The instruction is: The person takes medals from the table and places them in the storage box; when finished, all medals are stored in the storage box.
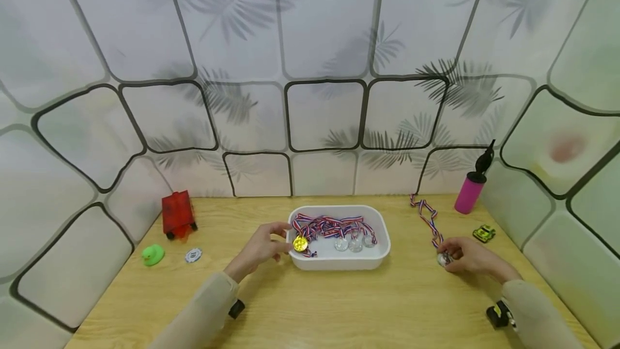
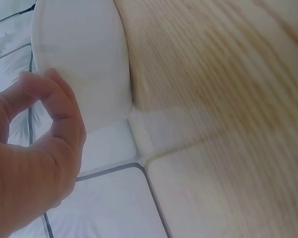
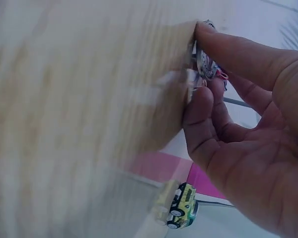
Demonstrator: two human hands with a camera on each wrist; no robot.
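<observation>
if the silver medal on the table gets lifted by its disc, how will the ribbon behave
The ribbon lies in loose bends on the table, so it looks floppy and would probably trail and dangle. The silver medal, pinched by the right hand, seems small, rigid and likely light. The disc is round, so it might roll if dropped on edge.

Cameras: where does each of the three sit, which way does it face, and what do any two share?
Head: worn high, facing forward and down at the table, white tray of medals, both sleeves and hands.
Left wrist: low beside the left hand, facing the tray's outer wall.
Right wrist: low by the right hand, whose fingers pinch a silver medal.
Shared: head and right wrist both show the yellow toy car and pink bottle.
</observation>
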